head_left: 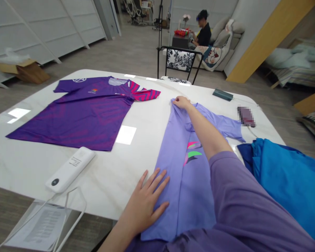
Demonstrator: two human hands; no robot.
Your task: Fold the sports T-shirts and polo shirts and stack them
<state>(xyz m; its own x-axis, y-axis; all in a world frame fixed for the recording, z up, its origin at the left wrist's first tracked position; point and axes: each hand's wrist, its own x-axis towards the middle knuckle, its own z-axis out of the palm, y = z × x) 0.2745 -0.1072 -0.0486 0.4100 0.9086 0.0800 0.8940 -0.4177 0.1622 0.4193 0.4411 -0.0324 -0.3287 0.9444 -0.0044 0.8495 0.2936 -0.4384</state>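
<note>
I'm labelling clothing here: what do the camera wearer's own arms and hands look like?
The right hand is gloveless, its forearm bare up to a loose purple sleeve. The left hand is gloveless too, with no sleeve clearly visible.

Lies on the bench [112, 178] as a lavender shirt [196, 189], folded lengthwise (printed pink and green), with one sleeve [228, 126] outspread.

You can pass up the white table [144, 140] at centre frame, between the purple shirt [81, 119] and the lilac shirt [170, 150]; a white device [70, 170] blocks lower left, blue cloth [286, 178] lower right.
</note>
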